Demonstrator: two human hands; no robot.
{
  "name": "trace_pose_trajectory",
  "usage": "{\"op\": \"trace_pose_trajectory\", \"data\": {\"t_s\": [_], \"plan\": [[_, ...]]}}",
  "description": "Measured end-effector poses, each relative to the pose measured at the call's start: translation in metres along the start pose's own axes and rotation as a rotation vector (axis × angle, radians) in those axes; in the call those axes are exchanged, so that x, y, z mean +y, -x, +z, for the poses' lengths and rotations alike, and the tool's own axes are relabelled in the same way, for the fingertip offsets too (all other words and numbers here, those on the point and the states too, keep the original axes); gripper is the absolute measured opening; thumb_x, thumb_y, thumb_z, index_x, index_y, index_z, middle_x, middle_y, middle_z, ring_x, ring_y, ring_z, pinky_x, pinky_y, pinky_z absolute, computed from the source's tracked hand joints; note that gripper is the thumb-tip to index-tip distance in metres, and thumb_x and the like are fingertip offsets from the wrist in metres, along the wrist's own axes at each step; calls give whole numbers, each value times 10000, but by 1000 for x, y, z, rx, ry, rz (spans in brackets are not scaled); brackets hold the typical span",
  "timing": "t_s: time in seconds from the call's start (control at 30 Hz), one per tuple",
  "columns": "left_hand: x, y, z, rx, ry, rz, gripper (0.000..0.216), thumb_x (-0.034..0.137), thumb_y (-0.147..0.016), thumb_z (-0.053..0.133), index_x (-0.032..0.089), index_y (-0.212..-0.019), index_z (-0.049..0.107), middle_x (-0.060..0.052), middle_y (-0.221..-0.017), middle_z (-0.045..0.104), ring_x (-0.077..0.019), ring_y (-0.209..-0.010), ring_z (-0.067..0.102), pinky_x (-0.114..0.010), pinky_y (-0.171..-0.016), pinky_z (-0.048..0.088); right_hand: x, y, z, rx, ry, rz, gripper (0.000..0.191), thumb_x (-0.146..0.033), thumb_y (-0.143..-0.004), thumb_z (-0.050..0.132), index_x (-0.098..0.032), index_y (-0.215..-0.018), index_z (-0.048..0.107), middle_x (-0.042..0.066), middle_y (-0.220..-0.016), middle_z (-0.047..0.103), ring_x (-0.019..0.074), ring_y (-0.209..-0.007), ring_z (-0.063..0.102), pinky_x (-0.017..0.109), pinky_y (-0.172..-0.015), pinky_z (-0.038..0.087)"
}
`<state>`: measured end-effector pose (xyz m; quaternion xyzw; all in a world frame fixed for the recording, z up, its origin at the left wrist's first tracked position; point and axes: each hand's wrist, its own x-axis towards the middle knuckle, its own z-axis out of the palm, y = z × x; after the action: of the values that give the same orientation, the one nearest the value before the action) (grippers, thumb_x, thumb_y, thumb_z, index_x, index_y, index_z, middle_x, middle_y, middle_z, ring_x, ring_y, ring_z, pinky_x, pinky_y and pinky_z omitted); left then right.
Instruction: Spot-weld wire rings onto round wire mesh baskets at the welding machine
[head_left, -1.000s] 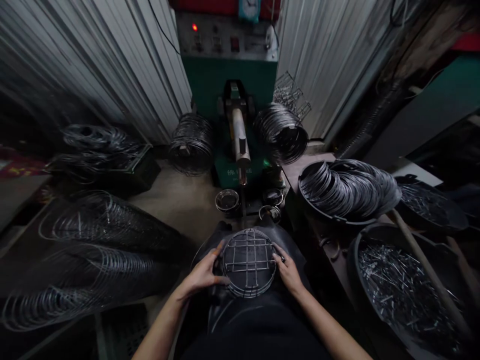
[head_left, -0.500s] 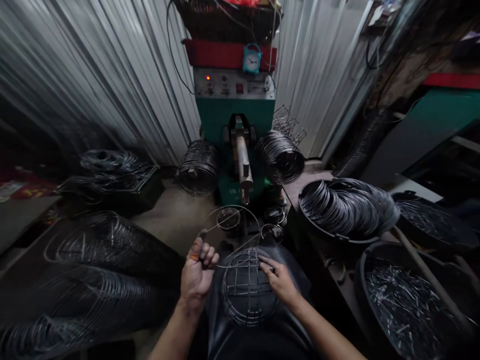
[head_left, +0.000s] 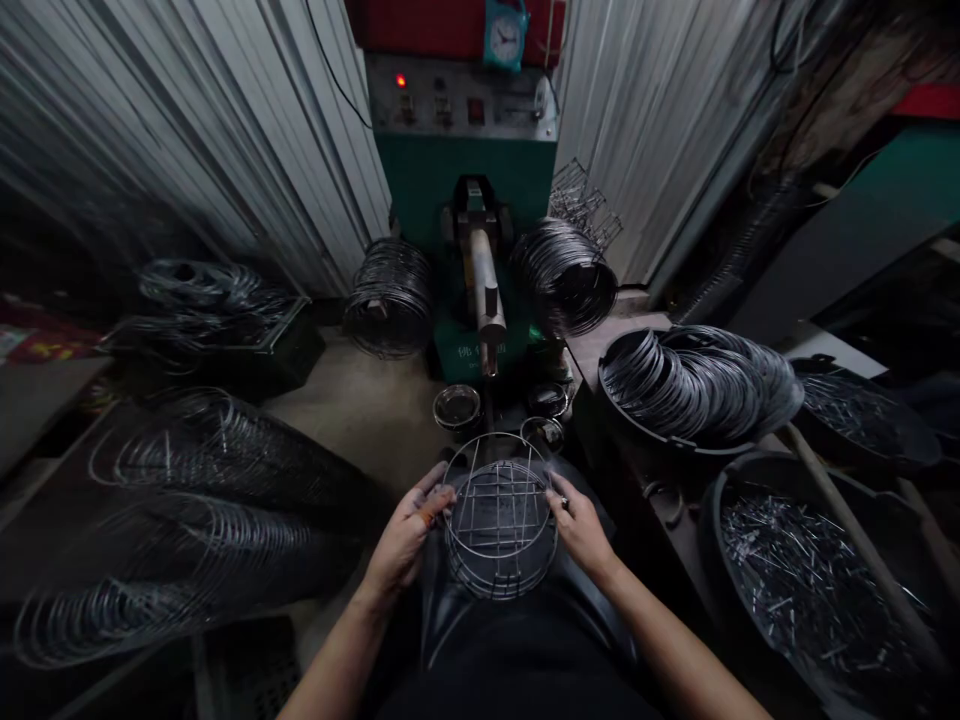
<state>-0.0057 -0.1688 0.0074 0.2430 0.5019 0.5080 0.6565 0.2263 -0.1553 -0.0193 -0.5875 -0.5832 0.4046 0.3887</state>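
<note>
A round wire basket [head_left: 500, 528] with a grid bottom rests on the dark apron over my lap. A loose wire ring stands at its far rim. My left hand [head_left: 409, 535] grips the basket's left side, fingers curled on the rim. On the right side, my right hand [head_left: 581, 525] holds the rim with fingers closed. Just ahead stands a green welding machine [head_left: 469, 170] whose arm [head_left: 480, 285] reaches toward me.
Bundles of wire rings hang on both sides of the machine [head_left: 390, 297]. A black tub of rings [head_left: 697, 385] and a tub of short metal rods [head_left: 814, 590] stand at my right. Stacks of large wire hoops [head_left: 187, 500] lie at my left. Small bowls [head_left: 456, 406] sit below the arm.
Half a second ago my left hand was raised, pinching a loose wire ring; now both hands hold the basket's sides with the ring at its rim.
</note>
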Motion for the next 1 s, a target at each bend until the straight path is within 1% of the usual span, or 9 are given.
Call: {"op": "trace_pose_trajectory", "data": {"t_s": [0.07, 0.13, 0.23, 0.3, 0.47, 0.6, 0.73, 0.9, 1.0], "plan": [[-10, -7, -9, -17, -143, -19, 749, 377, -652, 737, 114, -1295, 457, -96, -1021, 664, -212, -942, 619, -318, -852, 485, 11, 3, 1, -13, 89, 2, 433, -335, -817, 462, -182, -1194, 609, 104, -1165, 653, 263, -1106, 590, 400, -966, 452], [-21, -13, -16, -21, -343, 41, 672, 431, -689, 682, 111, -1255, 511, -122, -1171, 622, -266, -1112, 555, -392, -992, 410, 19, 6, 2, -13, 153, 8, 442, -316, -813, 465, -198, -1219, 594, 93, -1174, 650, 266, -1115, 586, 406, -971, 453], [-31, -19, -21, 9, -645, 150, 554, 444, -738, 597, 139, -1199, 577, -97, -1266, 565, -277, -1216, 477, -428, -1079, 312, 26, 8, 2, -15, 203, 7, 442, -275, -801, 474, -219, -1223, 593, 76, -1160, 660, 266, -1106, 593, 403, -973, 456], [-35, -21, -23, 14, -735, 180, 525, 436, -756, 559, 146, -1193, 588, -87, -1261, 565, -271, -1221, 475, -432, -1079, 314, 27, 9, 0, -16, 231, 14, 445, -242, -788, 480, -229, -1217, 599, 70, -1147, 667, 267, -1090, 603, 396, -962, 464], [-42, -20, -23, 18, -831, 225, 500, 425, -779, 502, 155, -1189, 595, -71, -1249, 575, -258, -1208, 489, -412, -1048, 362, 27, 11, -5, -42, 258, 21, 447, -229, -782, 484, -235, -1213, 602, 61, -1163, 658, 261, -1063, 621, 390, -941, 480], [-46, -18, -24, 39, -896, 267, 499, 429, -792, 471, 158, -1193, 594, -72, -1232, 594, -253, -1173, 522, -396, -1020, 394, 26, 10, -6, -55, 224, -6, 437, -235, -785, 479, -229, -1202, 608, 61, -1162, 655, 250, -1053, 628, 385, -918, 490], [-49, -15, -26, 36, -963, 308, 479, 426, -811, 452, 176, -1193, 595, -72, -1194, 619, -247, -1114, 563, -382, -975, 431, 29, 6, -7, -55, 171, -11, 421, -242, -774, 494, -228, -1173, 628, 49, -1148, 661, 236, -1053, 629, 376, -931, 484], [-51, -12, -24, 43, -1017, 354, 464, 418, -823, 420, 172, -1166, 611, -90, -1054, 659, -250, -1024, 603, -361, -900, 472, 31, 1, -9, -86, 104, -21, 411, -286, -787, 485, -227, -1165, 635, 47, -1131, 672, 234, -1065, 623, 382, -943, 481], [-51, -12, -23, 38, -1042, 373, 465, 412, -829, 404, 172, -1174, 603, -86, -994, 654, -243, -982, 610, -350, -874, 477, 34, 0, -9, -95, 92, -27, 409, -298, -792, 487, -210, -1162, 637, 65, -1123, 675, 243, -1052, 629, 393, -936, 483]]}}
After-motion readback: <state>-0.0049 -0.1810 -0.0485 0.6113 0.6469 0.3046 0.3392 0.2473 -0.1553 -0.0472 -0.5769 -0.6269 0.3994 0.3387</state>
